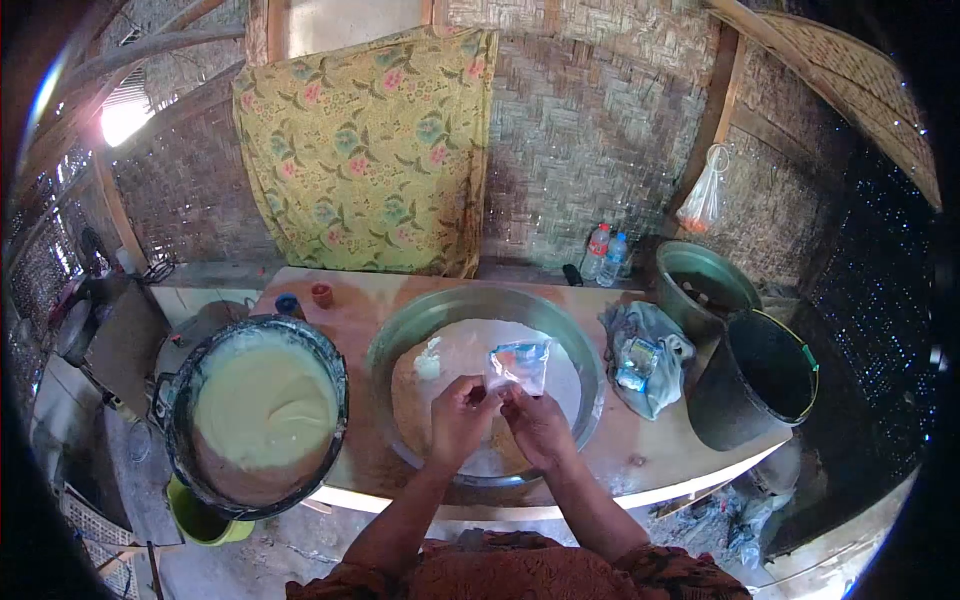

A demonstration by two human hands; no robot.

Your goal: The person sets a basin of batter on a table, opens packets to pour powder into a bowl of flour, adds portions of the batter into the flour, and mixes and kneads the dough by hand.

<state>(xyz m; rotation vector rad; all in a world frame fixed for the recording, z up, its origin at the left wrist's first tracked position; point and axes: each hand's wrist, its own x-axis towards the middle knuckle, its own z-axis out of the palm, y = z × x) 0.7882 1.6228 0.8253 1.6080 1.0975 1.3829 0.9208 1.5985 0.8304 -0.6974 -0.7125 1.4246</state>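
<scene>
Both of my hands meet over a wide metal basin (590, 420). Between them is a small clear plastic packet (519, 368) with blue print, pinched along its near edge. My left hand (463, 420) has its fingers closed at the packet's lower left corner. My right hand (538, 424) grips it from the right, fingers wrapped round its lower edge. In the basin below lies a layer of pale powder (480, 340), browner on the left, with a small white heap (428, 360) on it. What the packet contains is hard to make out.
Left stands a dark pot (340, 400) of creamy batter (265, 400), above a green bucket (205, 520). Right are a plastic bag (650, 345) with packets, a black bucket (750, 385) and a green tub (705, 270). Two bottles (605, 255) and small cups (321, 294) sit behind.
</scene>
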